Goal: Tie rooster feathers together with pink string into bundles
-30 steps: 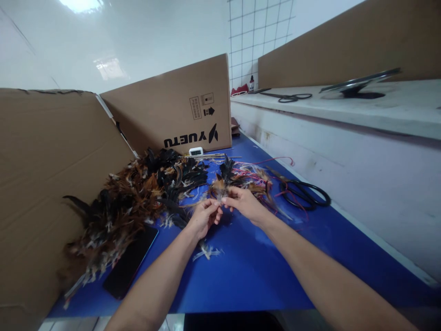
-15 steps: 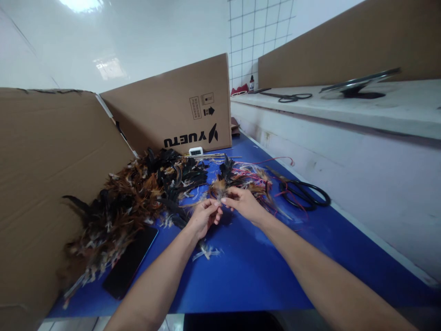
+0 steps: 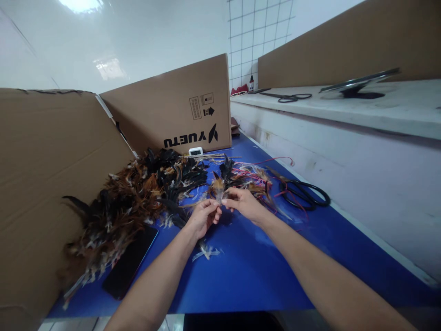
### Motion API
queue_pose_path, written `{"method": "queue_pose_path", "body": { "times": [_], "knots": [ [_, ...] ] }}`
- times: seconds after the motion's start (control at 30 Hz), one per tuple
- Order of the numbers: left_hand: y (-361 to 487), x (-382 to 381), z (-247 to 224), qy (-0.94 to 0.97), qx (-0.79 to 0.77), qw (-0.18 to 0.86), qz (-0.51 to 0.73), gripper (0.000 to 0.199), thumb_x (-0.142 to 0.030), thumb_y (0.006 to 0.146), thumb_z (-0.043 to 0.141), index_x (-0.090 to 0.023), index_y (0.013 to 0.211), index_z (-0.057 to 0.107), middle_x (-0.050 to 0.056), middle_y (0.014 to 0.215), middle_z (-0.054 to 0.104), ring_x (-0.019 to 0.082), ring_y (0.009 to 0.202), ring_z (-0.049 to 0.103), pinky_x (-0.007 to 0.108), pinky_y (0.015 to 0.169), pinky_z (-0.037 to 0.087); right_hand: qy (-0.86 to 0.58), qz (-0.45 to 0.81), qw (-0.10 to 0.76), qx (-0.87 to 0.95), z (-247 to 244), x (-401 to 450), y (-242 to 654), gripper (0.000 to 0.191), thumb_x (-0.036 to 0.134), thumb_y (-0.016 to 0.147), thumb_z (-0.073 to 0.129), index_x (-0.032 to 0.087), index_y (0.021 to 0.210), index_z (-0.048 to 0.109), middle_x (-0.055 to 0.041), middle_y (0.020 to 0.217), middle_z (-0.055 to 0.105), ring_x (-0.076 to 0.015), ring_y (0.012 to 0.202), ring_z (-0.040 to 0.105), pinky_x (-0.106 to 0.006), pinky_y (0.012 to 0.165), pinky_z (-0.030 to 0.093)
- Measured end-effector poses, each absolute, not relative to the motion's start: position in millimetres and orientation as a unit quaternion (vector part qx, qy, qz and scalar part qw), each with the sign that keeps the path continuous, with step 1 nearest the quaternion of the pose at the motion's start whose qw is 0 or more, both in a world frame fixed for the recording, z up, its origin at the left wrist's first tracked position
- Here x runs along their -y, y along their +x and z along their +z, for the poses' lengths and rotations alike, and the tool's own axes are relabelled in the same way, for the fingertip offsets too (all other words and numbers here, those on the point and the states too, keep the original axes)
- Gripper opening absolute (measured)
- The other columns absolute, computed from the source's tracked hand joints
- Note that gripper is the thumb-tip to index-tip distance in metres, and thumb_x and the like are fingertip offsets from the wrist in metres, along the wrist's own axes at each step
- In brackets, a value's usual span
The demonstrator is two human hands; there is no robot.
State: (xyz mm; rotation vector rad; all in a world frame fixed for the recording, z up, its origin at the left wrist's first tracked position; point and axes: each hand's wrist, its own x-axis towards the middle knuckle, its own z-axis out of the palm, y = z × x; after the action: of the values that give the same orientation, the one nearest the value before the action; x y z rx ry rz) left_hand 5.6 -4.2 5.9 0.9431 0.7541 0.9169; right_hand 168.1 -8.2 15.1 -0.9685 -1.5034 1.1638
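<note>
Over the middle of the blue table, my left hand (image 3: 206,216) and my right hand (image 3: 241,203) meet fingertip to fingertip. Both are closed in a pinch on the base of a small brown feather (image 3: 218,185) that points up and away from me. Just behind it lie dark feathers and a tangle of pink and white strings (image 3: 253,174). To the left of my left hand spreads a large heap of brown and black feathers (image 3: 138,188). A few loose pale feather tufts (image 3: 206,251) lie below my left wrist.
A dark phone (image 3: 131,262) lies by the heap on the left. Black-handled scissors (image 3: 305,193) rest at right. Cardboard panels (image 3: 155,105) stand at the left and back, with a small white digital device (image 3: 196,151) before them. A raised white ledge (image 3: 344,108) runs along the right.
Both hands stay nearly in place, pinched together. The feather between them looks slightly more upright and less blurred.
</note>
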Motion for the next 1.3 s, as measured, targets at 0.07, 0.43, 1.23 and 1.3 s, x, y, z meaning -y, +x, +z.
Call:
{"method": "queue_pose_path", "body": {
  "times": [0.07, 0.43, 1.23, 1.3],
  "knots": [
    [5.3, 4.2, 6.3, 0.424, -0.341, 0.732, 0.410, 0.030, -0.031, 0.063, 0.075, -0.014, 0.073, 0.052, -0.001, 0.059, 0.057, 0.006, 0.043, 0.047, 0.016, 0.039, 0.031, -0.397, 0.478, 0.482, 0.618, 14.9, 7.7, 168.7, 0.012, 0.026, 0.071, 0.059, 0.016, 0.076, 0.059, 0.0027, 0.061, 0.055, -0.0109, 0.058, 0.050, -0.024, 0.053, 0.041],
    [4.7, 3.5, 4.5, 0.429, -0.339, 0.735, 0.401, 0.028, -0.031, 0.065, 0.074, -0.014, 0.073, 0.052, 0.000, 0.060, 0.058, 0.006, 0.044, 0.049, 0.017, 0.039, 0.031, -0.388, 0.485, 0.479, 0.620, 18.8, 10.2, 169.7, 0.012, 0.026, 0.070, 0.060, 0.016, 0.077, 0.060, 0.0021, 0.064, 0.056, -0.0113, 0.059, 0.050, -0.024, 0.054, 0.041],
    [5.8, 4.7, 2.6, 0.456, -0.341, 0.713, 0.409, 0.031, -0.036, 0.067, 0.073, -0.014, 0.073, 0.052, -0.001, 0.059, 0.057, 0.006, 0.043, 0.047, 0.017, 0.039, 0.033, -0.457, 0.255, 0.482, 0.703, 13.0, 12.9, 162.9, 0.012, 0.024, 0.077, 0.053, 0.018, 0.081, 0.062, 0.0010, 0.072, 0.061, -0.0128, 0.066, 0.053, -0.025, 0.063, 0.039],
    [6.7, 5.5, 2.8, 0.471, -0.345, 0.694, 0.421, 0.031, -0.038, 0.068, 0.072, -0.015, 0.073, 0.051, -0.002, 0.057, 0.056, 0.006, 0.042, 0.046, 0.017, 0.039, 0.033, -0.463, 0.265, 0.479, 0.698, 10.3, 11.3, 162.8, 0.011, 0.026, 0.077, 0.054, 0.018, 0.079, 0.061, 0.0018, 0.068, 0.059, -0.0123, 0.063, 0.052, -0.024, 0.060, 0.039]
  ]
}}
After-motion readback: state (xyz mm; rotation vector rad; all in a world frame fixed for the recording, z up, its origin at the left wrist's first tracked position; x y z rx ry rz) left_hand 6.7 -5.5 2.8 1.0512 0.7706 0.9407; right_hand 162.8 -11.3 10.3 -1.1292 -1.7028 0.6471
